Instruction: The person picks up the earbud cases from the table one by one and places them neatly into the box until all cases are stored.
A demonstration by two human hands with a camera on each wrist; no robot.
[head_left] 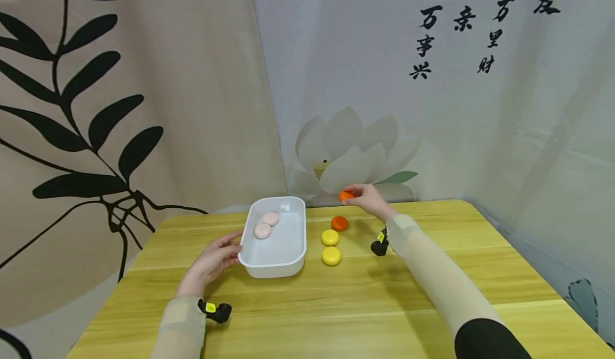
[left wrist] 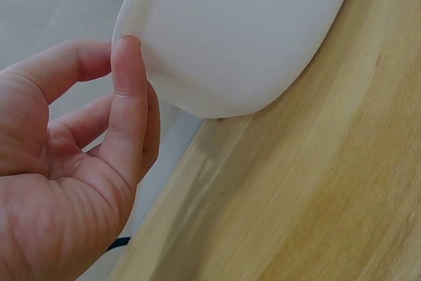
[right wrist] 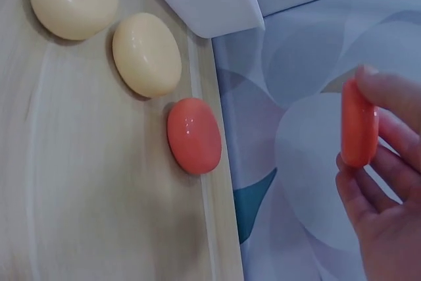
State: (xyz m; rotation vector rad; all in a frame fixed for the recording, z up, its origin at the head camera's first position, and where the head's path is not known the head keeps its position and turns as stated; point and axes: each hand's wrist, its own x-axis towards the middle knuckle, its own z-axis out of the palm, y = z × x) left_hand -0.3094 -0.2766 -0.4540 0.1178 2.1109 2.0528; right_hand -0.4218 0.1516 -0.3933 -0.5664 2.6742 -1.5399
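Observation:
A white rectangular plastic tray (head_left: 276, 271) rests on the table with two pale pink rounded discs (head_left: 262, 231) inside. My left hand (head_left: 216, 260) holds the tray's left edge; in the left wrist view the fingertips (left wrist: 127, 57) meet at its rim. Pinched between the thumb and fingers of my right hand (head_left: 367, 201) is an orange disc (right wrist: 359, 123), raised above the table's far edge. Below it, a second orange disc (head_left: 339, 223) lies on the wood. Two yellow discs, a farther one (head_left: 330, 237) and a nearer one (head_left: 331, 256), line up beside the tray.
The wooden table (head_left: 298, 321) ends at its far edge just behind the tray. Behind it hangs a cloth backdrop (head_left: 216, 97) with printed leaves, a lotus and dark characters. A black wrist device (head_left: 379, 243) is strapped under the right wrist, another (head_left: 218, 312) at the left.

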